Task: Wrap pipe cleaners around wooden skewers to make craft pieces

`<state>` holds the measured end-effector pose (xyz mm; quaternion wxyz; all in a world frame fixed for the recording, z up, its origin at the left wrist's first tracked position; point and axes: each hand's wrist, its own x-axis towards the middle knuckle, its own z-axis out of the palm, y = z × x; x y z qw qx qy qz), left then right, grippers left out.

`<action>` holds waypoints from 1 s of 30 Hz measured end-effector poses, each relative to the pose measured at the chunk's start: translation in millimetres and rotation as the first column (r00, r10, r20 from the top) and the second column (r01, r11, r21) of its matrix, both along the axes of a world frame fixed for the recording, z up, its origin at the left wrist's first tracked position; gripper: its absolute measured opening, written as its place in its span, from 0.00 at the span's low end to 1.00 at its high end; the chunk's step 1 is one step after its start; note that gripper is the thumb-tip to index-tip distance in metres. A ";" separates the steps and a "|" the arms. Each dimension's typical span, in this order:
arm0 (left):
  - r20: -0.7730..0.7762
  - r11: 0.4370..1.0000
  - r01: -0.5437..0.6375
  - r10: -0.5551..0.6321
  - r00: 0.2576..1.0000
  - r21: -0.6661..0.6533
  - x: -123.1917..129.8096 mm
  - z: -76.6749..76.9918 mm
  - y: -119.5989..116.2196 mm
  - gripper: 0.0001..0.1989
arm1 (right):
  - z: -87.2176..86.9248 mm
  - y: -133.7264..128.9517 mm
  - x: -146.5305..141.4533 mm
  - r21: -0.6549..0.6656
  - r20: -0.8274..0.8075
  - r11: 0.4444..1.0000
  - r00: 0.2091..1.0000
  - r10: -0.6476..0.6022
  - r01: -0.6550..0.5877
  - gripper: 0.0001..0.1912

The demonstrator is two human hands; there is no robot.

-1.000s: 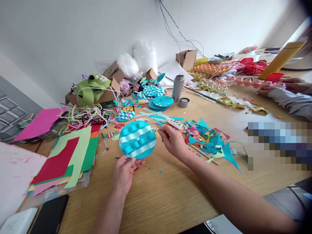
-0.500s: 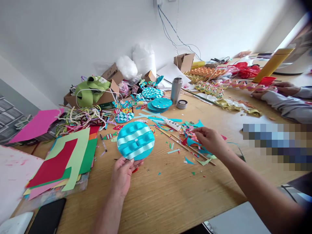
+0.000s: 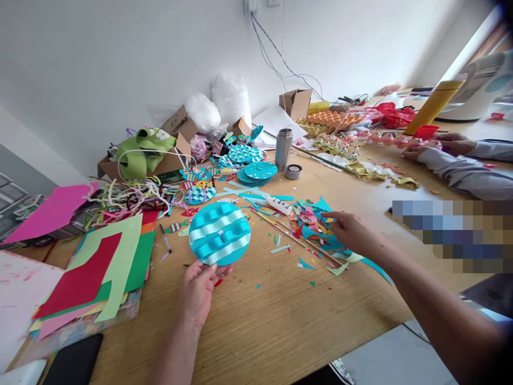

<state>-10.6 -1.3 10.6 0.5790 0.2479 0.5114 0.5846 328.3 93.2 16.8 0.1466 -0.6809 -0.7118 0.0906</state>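
Observation:
My left hand grips the lower edge of a round blue paper disc, thumb in front and fingers behind. Wavy strips in blue and pale aqua run across the disc, with a small white square near its middle. Just below it, something red pokes out, mostly hidden by the hand. My right hand is over a pile of coloured paper scraps, its index finger stretched out and nothing visible in it. Left of that pile lies a white glue tube; thin wooden sticks lie beside the scraps.
Behind are a stack of blue discs, a metal bottle and a tape roll. Coloured paper sheets and a black phone lie at left. Another person's hands work on egg-carton pieces at far right.
My right hand has gone from pinched fingers to a stretched index finger, shifting slightly over the scraps. A long blue strip now shows under its wrist. My left hand keeps holding the disc.

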 end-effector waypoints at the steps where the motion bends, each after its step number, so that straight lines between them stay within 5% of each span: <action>1: 0.001 1.000 -0.002 0.002 1.000 0.000 0.1 0.4 0.0 0.13 | 0.6 1.7 0.9 0.002 0.082 1.000 0.996 0.027 -0.027 0.21; 9: 0.006 1.000 0.005 -0.005 1.000 0.012 0.1 1.4 -0.1 0.14 | 18.0 20.6 -12.0 -0.138 0.331 0.967 0.910 0.251 -0.216 0.15; 12: 0.009 1.000 0.004 -0.004 1.000 0.010 0.7 1.9 -0.1 0.14 | 29.3 21.4 -24.2 -0.026 0.323 0.978 0.925 0.202 -0.205 0.23; 16: 0.024 1.000 0.003 -0.004 1.000 0.028 1.9 1.2 -0.1 0.15 | 49.0 10.6 -55.0 0.119 -0.196 0.967 0.950 0.244 -0.224 0.16; 19: 0.037 0.999 0.001 -0.003 0.999 0.047 2.4 -1.5 0.1 0.15 | 58.9 -4.3 -92.8 0.079 -0.640 0.937 0.704 0.308 -0.339 0.10; 21: 0.033 0.998 -0.003 0.001 0.999 0.058 2.3 -3.8 0.2 0.15 | 58.8 -15.3 -121.0 0.097 -0.751 0.905 0.566 0.340 -0.414 0.11; 23: 0.009 0.997 -0.010 0.009 1.000 0.073 2.3 -6.0 0.1 0.15 | 52.8 -25.5 -146.9 0.127 -0.768 0.879 0.515 0.381 -0.460 0.12; 30: -0.083 0.992 -0.006 0.017 0.996 0.127 4.6 -10.7 -0.2 0.18 | 23.1 -40.3 -181.6 0.285 -0.497 0.879 0.725 0.477 -0.383 0.06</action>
